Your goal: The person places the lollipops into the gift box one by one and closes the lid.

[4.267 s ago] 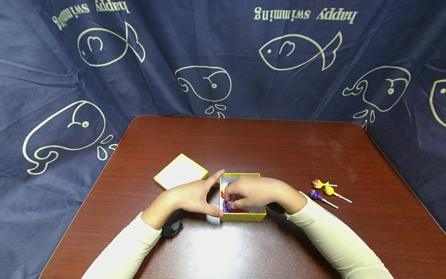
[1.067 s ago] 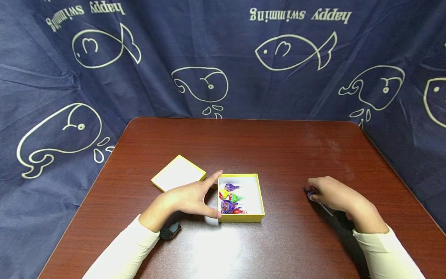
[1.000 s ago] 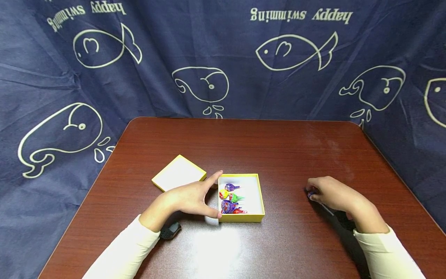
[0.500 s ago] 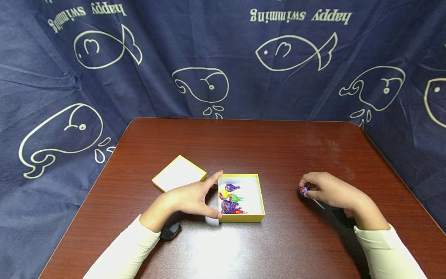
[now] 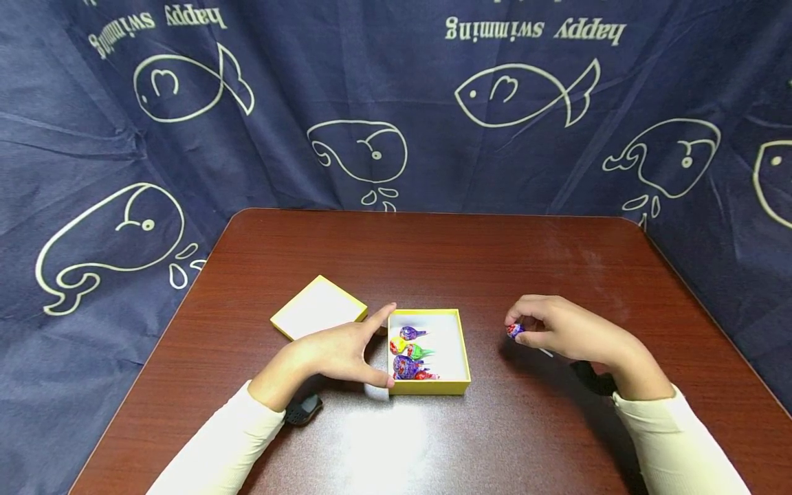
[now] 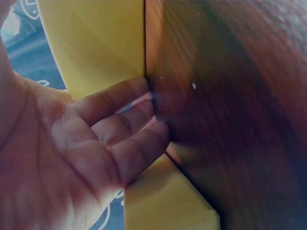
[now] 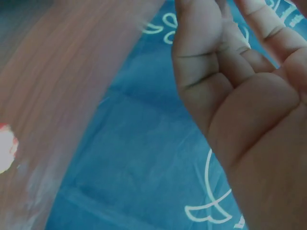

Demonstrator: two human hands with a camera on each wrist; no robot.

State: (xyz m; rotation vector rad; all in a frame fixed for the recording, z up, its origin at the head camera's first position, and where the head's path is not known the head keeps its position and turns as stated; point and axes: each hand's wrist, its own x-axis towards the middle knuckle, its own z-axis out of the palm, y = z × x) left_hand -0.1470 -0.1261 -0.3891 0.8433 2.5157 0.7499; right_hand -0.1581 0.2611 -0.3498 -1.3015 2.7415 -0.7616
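My left hand (image 5: 337, 350) spreads its thumb and index finger along the left side of an open yellow box (image 5: 428, 388). In the left wrist view, its other fingers (image 6: 136, 143) are slightly bent near yellow cardboard. Inside the box lie several wrapped lollipops: a purple one (image 5: 408, 333), a yellow one (image 5: 397, 344), a green one (image 5: 416, 352), another purple one (image 5: 405, 367) and a red one (image 5: 425, 375). My right hand (image 5: 572, 330) pinches a purple lollipop (image 5: 514, 331) above the table, right of the box; its white stick points toward the palm.
A box lid (image 5: 318, 307), white on top with yellow edges, lies left of the box. Dark wrist cameras sit under both wrists. Behind the brown table (image 5: 433, 254) hangs a blue curtain (image 5: 396, 82) with white fish drawings. A blurred red-white blob (image 7: 7, 148) shows in the right wrist view.
My right hand has left the box, reached right and pinched a purple lollipop, and is now coming back left with it. Two yellow lollipops seen at right are no longer visible. My left hand stays put.
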